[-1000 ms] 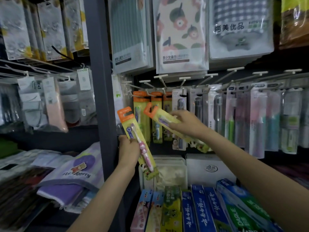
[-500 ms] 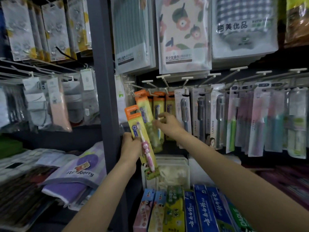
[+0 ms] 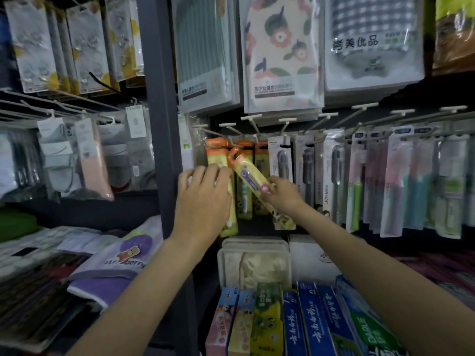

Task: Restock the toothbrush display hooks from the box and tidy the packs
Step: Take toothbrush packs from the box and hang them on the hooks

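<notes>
1. top row is big hanging cloth packs: the checked pack (image 3: pixel 372 42) reads 尚美优品, the floral pack (image 3: pixel 281 52) next to it has 美少女湿巾 on its label
2. purple towel pack (image 3: pixel 120 263) lying on the lower left shelf says "strawberry" with a little bear on it
3. toothpaste boxes (image 3: pixel 308 322) stand in a row at the bottom; the blue ones have white chinese script i can't make out, the green and blue one at the right reads DARLIE
4. left hand (image 3: pixel 203 201) is laid over the hanging yellow pack (image 3: pixel 230 224) at the left end of the hook row, fingers bent over the pack's top half, looks like it's gripping it
5. right hand (image 3: pixel 281 195) pinches the tilted toothbrush pack (image 3: pixel 250 173) near its middle, orange hanger end pointing up-left at a display hook (image 3: pixel 232 141), print on it too blurry to read
6. grey toothbrush packs (image 3: pixel 304 170) to the right have small lettering, can't read it
</notes>
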### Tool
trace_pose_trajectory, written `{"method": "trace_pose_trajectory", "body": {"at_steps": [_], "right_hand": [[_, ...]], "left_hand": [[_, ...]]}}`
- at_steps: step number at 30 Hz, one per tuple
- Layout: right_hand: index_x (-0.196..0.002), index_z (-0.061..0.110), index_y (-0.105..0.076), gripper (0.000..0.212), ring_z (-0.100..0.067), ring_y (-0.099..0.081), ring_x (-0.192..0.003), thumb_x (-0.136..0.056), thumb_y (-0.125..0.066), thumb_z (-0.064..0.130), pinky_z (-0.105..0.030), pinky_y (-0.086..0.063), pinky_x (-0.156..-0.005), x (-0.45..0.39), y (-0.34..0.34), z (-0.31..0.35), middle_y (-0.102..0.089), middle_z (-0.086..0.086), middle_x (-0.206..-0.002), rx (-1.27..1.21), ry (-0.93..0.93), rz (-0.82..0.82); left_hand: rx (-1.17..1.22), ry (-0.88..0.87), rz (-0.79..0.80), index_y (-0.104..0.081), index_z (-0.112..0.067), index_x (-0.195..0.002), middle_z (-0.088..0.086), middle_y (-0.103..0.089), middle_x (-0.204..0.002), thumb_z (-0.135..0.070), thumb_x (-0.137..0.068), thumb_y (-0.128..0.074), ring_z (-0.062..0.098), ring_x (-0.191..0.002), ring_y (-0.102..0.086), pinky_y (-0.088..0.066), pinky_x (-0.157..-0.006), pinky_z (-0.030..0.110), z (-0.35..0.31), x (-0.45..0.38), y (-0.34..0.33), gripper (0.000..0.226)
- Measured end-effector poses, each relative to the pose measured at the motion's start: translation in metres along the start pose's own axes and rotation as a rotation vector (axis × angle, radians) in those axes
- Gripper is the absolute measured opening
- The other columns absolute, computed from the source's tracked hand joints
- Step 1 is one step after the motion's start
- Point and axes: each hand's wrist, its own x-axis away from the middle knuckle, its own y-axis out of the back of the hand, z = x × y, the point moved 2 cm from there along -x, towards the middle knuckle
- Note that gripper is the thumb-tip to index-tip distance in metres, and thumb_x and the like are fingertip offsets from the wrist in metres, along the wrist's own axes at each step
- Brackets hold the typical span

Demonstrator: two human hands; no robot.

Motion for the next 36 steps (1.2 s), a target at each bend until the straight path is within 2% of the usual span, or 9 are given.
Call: {"method": "trace_pose_trajectory", "body": {"at_steps": [2,5,11,16,21,26,31,33,36], "right_hand": [[-0.115,0.000,-0.055,0.029,-0.030,-0.054,-0.089,-0.094,-0.050,0.020,-0.028,-0.035,-0.054,-0.010,-0.001,0.006,-0.057,-0.015,-0.096,0.013,-0.004,-0.018],[-0.113,0.003,-0.058,0.027,-0.028,-0.055,-0.089,-0.090,-0.057,0.018,-0.026,-0.037,-0.064,-0.023,-0.005,0.009,-0.059,-0.014,-0.099,-0.084,-0.078,-0.049],[-0.113,0.005,-0.056,0.025,-0.023,-0.054,-0.090,-0.091,-0.058,0.017,-0.028,-0.041,-0.073,-0.025,-0.023,0.004,-0.061,-0.015,-0.112,-0.307,-0.223,-0.088],[-0.131,0.004,-0.038,0.049,-0.027,-0.050,-0.114,-0.091,-0.060,0.022,-0.030,-0.041,-0.083,0.003,-0.012,-0.010,-0.050,-0.013,-0.127,-0.275,-0.269,0.037],[-0.121,0.009,-0.049,0.034,-0.020,-0.052,-0.100,-0.090,-0.060,0.014,-0.035,-0.048,-0.088,0.073,0.044,-0.064,-0.054,-0.008,-0.114,-0.183,-0.257,0.081],[-0.108,0.005,-0.060,0.019,-0.016,-0.057,-0.090,-0.089,-0.059,0.007,-0.027,-0.047,-0.079,0.175,0.127,-0.137,-0.060,-0.006,-0.099,-0.017,-0.235,0.206],[-0.101,-0.001,-0.062,0.015,0.007,-0.054,-0.048,-0.088,-0.055,-0.006,-0.007,-0.043,-0.052,0.293,0.195,-0.249,-0.059,-0.005,-0.075,0.010,-0.433,0.277],[-0.101,-0.008,-0.062,0.015,0.006,-0.053,-0.048,-0.089,-0.054,-0.004,-0.007,-0.043,-0.054,0.341,0.217,-0.300,-0.060,-0.008,-0.078,0.019,-0.522,0.319],[-0.097,0.001,-0.060,0.010,-0.011,-0.055,-0.061,-0.091,-0.053,-0.002,-0.011,-0.045,-0.052,0.413,0.248,-0.378,-0.060,-0.009,-0.077,-0.003,-0.686,0.461]], "left_hand": [[-0.181,-0.070,-0.038,-0.059,-0.011,-0.086,0.007,-0.059,-0.083,-0.008,-0.075,-0.049,0.028,-0.078,-0.056,-0.032,-0.082,0.036,0.015,0.004,-0.001,0.015],[-0.303,-0.140,-0.004,-0.059,-0.011,-0.079,0.006,-0.060,-0.080,-0.005,-0.075,-0.051,0.027,-0.077,-0.057,-0.032,-0.091,0.038,0.024,0.007,-0.007,0.010],[-0.336,-0.163,0.011,-0.056,-0.013,-0.069,0.004,-0.056,-0.069,-0.006,-0.078,-0.050,0.025,-0.071,-0.054,-0.035,-0.093,0.039,0.024,0.009,-0.011,0.013],[-0.368,-0.156,0.054,-0.058,-0.011,-0.063,0.006,-0.056,-0.063,-0.005,-0.078,-0.052,0.027,-0.067,-0.053,-0.035,-0.094,0.041,0.021,0.011,-0.008,0.018],[-0.268,-0.050,0.113,-0.060,-0.006,-0.062,0.011,-0.057,-0.062,-0.002,-0.074,-0.055,0.029,-0.065,-0.053,-0.033,-0.084,0.043,-0.008,0.024,-0.009,0.014],[0.054,-0.004,0.410,-0.063,0.002,-0.077,0.021,-0.061,-0.081,-0.001,-0.069,-0.065,0.037,-0.077,-0.057,-0.044,-0.062,0.041,-0.113,0.076,-0.031,0.008],[0.344,-0.006,0.529,-0.062,-0.002,-0.092,0.017,-0.059,-0.096,-0.011,-0.085,-0.054,0.036,-0.095,-0.052,-0.040,-0.076,0.043,-0.269,0.112,-0.027,0.014],[0.426,-0.017,0.527,-0.062,-0.004,-0.084,0.016,-0.059,-0.087,-0.012,-0.080,-0.051,0.036,-0.087,-0.056,-0.043,-0.070,0.040,-0.339,0.129,-0.021,0.014],[0.556,0.083,0.542,-0.059,-0.002,-0.079,0.019,-0.053,-0.087,-0.008,-0.077,-0.054,0.037,-0.082,-0.055,-0.047,-0.067,0.040,-0.433,0.160,-0.011,0.009]]}}
